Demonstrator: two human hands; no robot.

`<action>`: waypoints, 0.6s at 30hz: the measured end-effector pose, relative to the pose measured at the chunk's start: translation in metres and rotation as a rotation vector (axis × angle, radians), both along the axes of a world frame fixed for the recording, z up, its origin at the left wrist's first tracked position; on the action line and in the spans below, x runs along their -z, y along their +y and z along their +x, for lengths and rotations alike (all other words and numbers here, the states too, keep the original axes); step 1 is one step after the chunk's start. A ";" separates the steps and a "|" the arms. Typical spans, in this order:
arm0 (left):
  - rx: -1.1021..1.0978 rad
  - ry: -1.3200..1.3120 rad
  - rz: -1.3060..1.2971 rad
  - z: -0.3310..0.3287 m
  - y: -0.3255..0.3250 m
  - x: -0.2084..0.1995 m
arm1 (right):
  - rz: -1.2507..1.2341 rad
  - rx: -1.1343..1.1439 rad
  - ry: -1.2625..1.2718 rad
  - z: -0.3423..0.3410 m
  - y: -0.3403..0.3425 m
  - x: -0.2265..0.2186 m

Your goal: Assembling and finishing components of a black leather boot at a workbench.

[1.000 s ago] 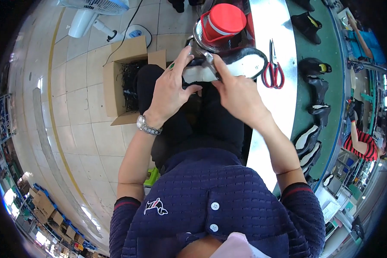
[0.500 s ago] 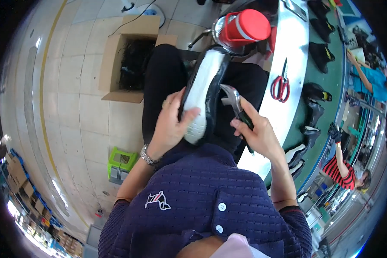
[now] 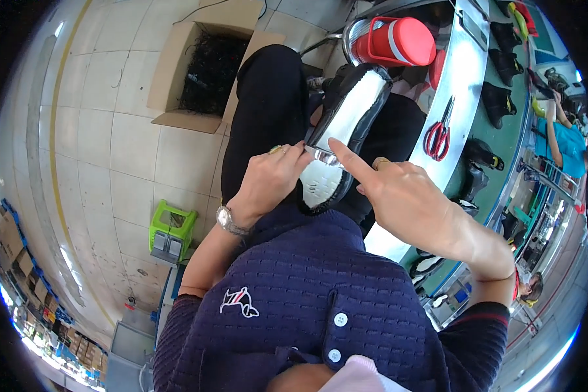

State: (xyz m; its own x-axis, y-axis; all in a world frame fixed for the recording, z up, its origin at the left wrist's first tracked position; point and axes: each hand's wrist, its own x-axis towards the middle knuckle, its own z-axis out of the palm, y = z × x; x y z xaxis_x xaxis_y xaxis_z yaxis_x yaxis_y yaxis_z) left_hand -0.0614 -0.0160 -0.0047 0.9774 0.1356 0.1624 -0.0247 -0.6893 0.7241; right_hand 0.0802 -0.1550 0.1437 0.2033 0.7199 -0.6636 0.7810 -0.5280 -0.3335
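Observation:
A black shoe [image 3: 354, 110], its white underside facing up, lies lengthwise over my lap between my thighs. At its left edge my left hand [image 3: 271, 175] is closed, fingertips gripping the side beside the hammer head. My right hand [image 3: 408, 199] is wrapped round the claw hammer [image 3: 324, 156], index finger stretched along the metal head. The head rests on or just over the underside, toward the end nearer me. Most of the hammer's handle is hidden under my right hand.
Red-handled scissors [image 3: 438, 138] lie on the metal bench edge [image 3: 408, 171] at right. Beyond it, black shoes [image 3: 500, 104] line a green surface. A red jug [image 3: 398, 42] stands ahead. An open carton [image 3: 166, 72] and a green stool [image 3: 171, 225] are left. Another person [image 3: 560, 140] works far right.
My right hand has brought the hammer leftward onto the shoe's underside, with its index finger now along the head. My left hand has shifted from the underside to the shoe's left edge.

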 end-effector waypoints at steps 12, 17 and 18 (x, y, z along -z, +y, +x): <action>0.117 0.559 -1.761 0.018 0.012 0.011 | 0.104 0.108 0.035 -0.004 -0.045 0.040; 0.003 0.511 -1.856 0.044 -0.017 0.007 | 0.212 0.147 0.028 -0.006 -0.057 0.046; 0.009 0.503 -1.854 0.046 -0.019 0.007 | 0.214 0.144 0.020 -0.009 -0.061 0.048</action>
State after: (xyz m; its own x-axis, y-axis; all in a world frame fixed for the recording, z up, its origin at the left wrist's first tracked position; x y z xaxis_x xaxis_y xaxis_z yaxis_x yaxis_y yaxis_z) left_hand -0.0151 -0.0346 -0.0121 0.8829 -0.2235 -0.4130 0.3911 0.8367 0.3833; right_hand 0.0714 -0.2158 0.0957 0.3026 0.8091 -0.5038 0.6952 -0.5490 -0.4641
